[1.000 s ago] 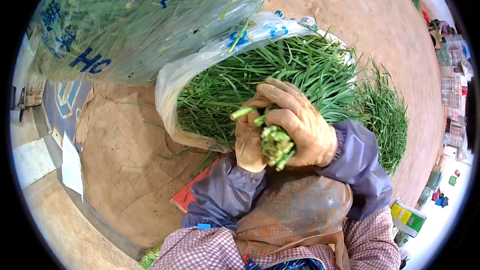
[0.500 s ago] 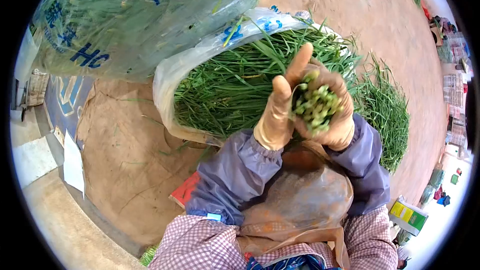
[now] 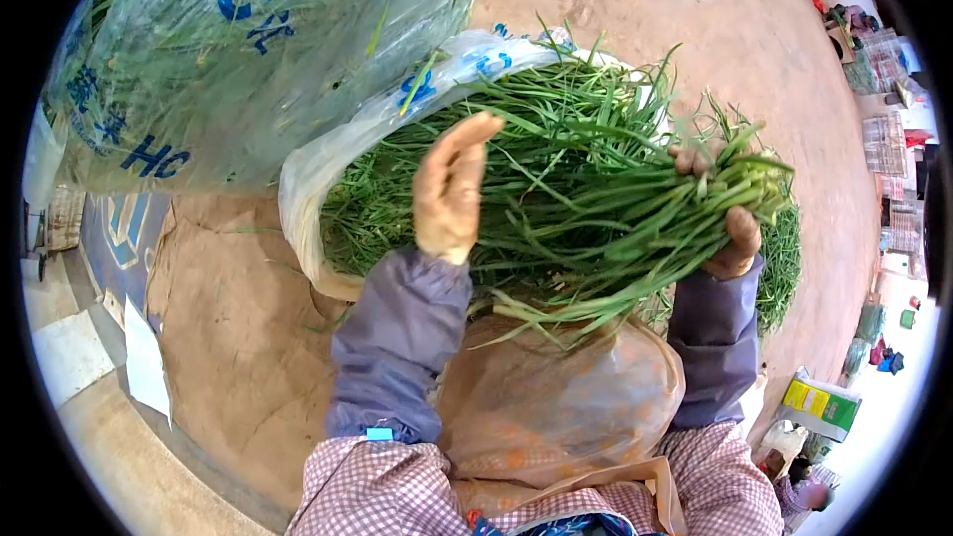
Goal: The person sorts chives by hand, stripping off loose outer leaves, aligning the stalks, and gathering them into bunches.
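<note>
Stretched out sideways, a bunch of long green stalks (image 3: 635, 228) has its pale cut ends at the right, where my gloved right hand (image 3: 730, 213) is wrapped round it. My gloved left hand (image 3: 453, 189) is raised near the leafy end, fingers up and apart from the thumb, holding nothing. Beneath both lies an open clear plastic bag (image 3: 303, 208) full of loose green leaves (image 3: 372, 201). The bunch partly covers my right palm.
A big filled plastic bag (image 3: 298, 89) with blue print stands at the upper left. More loose leaves (image 3: 781, 283) lie on the brown floor at the right. A green and yellow box (image 3: 820, 404) and a person (image 3: 804, 494) are at the lower right.
The bunch has turned from end-on to sideways and moved right with my right hand. My left hand has come away from it and moved left.
</note>
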Demonstrator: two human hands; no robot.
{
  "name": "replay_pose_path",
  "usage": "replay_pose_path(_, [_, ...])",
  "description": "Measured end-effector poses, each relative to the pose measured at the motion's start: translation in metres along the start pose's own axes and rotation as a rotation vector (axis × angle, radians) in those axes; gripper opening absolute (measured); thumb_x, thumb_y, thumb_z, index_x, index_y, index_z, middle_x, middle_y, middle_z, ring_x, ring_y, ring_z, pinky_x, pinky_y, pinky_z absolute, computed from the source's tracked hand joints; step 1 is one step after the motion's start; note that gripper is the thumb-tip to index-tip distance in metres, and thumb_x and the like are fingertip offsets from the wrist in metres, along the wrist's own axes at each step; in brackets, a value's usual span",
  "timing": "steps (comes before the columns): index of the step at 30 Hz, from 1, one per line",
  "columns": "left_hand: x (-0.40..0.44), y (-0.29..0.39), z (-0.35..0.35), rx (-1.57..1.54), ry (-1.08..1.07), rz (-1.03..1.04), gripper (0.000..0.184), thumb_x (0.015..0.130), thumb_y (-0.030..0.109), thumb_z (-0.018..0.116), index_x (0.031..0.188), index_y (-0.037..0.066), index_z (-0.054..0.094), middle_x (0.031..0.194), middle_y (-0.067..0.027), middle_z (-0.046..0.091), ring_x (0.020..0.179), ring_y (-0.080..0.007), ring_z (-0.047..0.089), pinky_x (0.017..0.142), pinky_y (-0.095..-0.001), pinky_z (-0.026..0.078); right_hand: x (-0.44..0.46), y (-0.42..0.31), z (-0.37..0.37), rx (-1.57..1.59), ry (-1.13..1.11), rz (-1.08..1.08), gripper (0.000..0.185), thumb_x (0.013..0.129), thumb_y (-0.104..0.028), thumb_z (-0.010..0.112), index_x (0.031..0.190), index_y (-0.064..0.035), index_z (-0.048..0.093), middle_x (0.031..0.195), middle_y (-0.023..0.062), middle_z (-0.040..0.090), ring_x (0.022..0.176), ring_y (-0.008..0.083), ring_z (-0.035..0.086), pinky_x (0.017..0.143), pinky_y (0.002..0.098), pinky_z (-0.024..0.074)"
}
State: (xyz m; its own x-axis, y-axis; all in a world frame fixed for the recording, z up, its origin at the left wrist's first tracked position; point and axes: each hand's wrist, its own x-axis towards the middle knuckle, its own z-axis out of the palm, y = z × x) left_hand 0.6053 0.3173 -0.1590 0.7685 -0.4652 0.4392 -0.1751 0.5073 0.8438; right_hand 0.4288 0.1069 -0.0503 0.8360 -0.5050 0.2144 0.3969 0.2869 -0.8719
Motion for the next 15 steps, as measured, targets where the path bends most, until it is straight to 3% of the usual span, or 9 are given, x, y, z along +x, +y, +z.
replay_pose_path(3, [0.045, -0.006, 0.045, -0.063, -0.343, 0.091, 0.078, 0.093, 0.065, 0.043, 0.131, -0.003, 0.051, 0.124, -0.0201, 0.060, 0.122, -0.0296, 0.054, 0.105, -0.0427, 0.041, -0.008, -0.008, 0.015, -0.123, -0.091, 0.088, 0.064, 0.071, -0.032, 0.082, 0.122, -0.0113, 0.050, 0.103, 0.0119, 0.059, 0.104, 0.0307, 0.059, 0.099, 0.0493, 0.0453])
replay_pose_path(5, [0.068, 0.003, 0.070, 0.023, -0.660, -0.172, 0.040, 0.102, 0.034, 0.045, 0.125, 0.004, 0.058, 0.113, -0.0148, 0.067, 0.109, -0.0282, 0.062, 0.094, -0.0364, 0.050, -0.007, -0.003, 0.018, -0.141, -0.217, 0.032, 0.058, 0.069, -0.024, 0.082, 0.112, -0.0118, 0.046, 0.103, 0.0130, 0.059, 0.102, 0.0314, 0.057, 0.094, 0.0514, 0.0442])
replay_pose_path(6, [0.067, -0.030, 0.084, -0.129, -0.868, -0.423, 0.040, 0.102, 0.036, 0.041, 0.122, 0.007, 0.061, 0.111, -0.0107, 0.068, 0.107, -0.0264, 0.062, 0.102, -0.0423, 0.043, -0.009, -0.004, 0.023, -0.096, -0.219, 0.057, 0.057, 0.069, -0.022, 0.082, 0.112, -0.0116, 0.046, 0.103, 0.0134, 0.059, 0.102, 0.0318, 0.057, 0.094, 0.0509, 0.0442])
replay_pose_path(7, [0.070, -0.033, 0.092, 0.208, -1.107, -0.348, 0.042, 0.103, 0.038, 0.037, 0.118, 0.011, 0.065, 0.109, -0.0084, 0.069, 0.109, -0.0258, 0.062, 0.113, -0.0528, 0.024, -0.010, -0.005, 0.027, -0.051, -0.220, 0.082, 0.056, 0.069, -0.020, 0.082, 0.111, -0.0113, 0.046, 0.103, 0.0138, 0.059, 0.102, 0.0323, 0.056, 0.093, 0.0503, 0.0441])
replay_pose_path(9, [0.058, -0.059, 0.096, 0.462, -1.203, -0.198, 0.043, 0.102, 0.038, 0.035, 0.114, 0.013, 0.067, 0.108, -0.0070, 0.069, 0.110, -0.0258, 0.061, 0.115, -0.0599, 0.006, -0.015, -0.003, 0.024, -0.076, -0.254, 0.087, 0.055, 0.068, -0.017, 0.081, 0.111, -0.0115, 0.046, 0.104, 0.0144, 0.059, 0.102, 0.0324, 0.056, 0.094, 0.0499, 0.0434])
replay_pose_path(12, [0.061, -0.070, 0.096, 0.490, -1.207, -0.238, 0.035, 0.101, 0.034, 0.039, 0.106, 0.016, 0.069, 0.104, -0.0042, 0.069, 0.114, -0.0236, 0.058, 0.115, -0.0617, 0.004, -0.020, -0.011, 0.018, -0.190, -0.355, 0.009, 0.055, 0.068, -0.020, 0.080, 0.110, -0.0120, 0.046, 0.103, 0.0145, 0.059, 0.099, 0.0319, 0.058, 0.097, 0.0528, 0.0401])
replay_pose_path(14, [0.066, -0.070, 0.091, 0.518, -1.177, -0.272, 0.035, 0.102, 0.033, 0.038, 0.103, 0.019, 0.070, 0.106, -0.0011, 0.068, 0.118, -0.0199, 0.056, 0.115, -0.0621, 0.005, -0.028, -0.025, 0.033, -0.269, -0.242, -0.095, 0.054, 0.069, -0.027, 0.082, 0.106, -0.0135, 0.045, 0.095, 0.0101, 0.060, 0.090, 0.0298, 0.060, 0.097, 0.0532, 0.0407])
replay_pose_path(15, [0.061, -0.076, 0.087, 0.525, -1.063, -0.107, 0.033, 0.101, 0.032, 0.040, 0.102, 0.019, 0.070, 0.106, -0.0002, 0.068, 0.116, -0.0188, 0.057, 0.115, -0.0610, 0.008, -0.033, -0.029, 0.039, -0.309, -0.148, -0.150, 0.055, 0.069, -0.029, 0.082, 0.106, -0.0143, 0.044, 0.092, 0.0083, 0.060, 0.087, 0.0289, 0.061, 0.097, 0.0530, 0.0411])
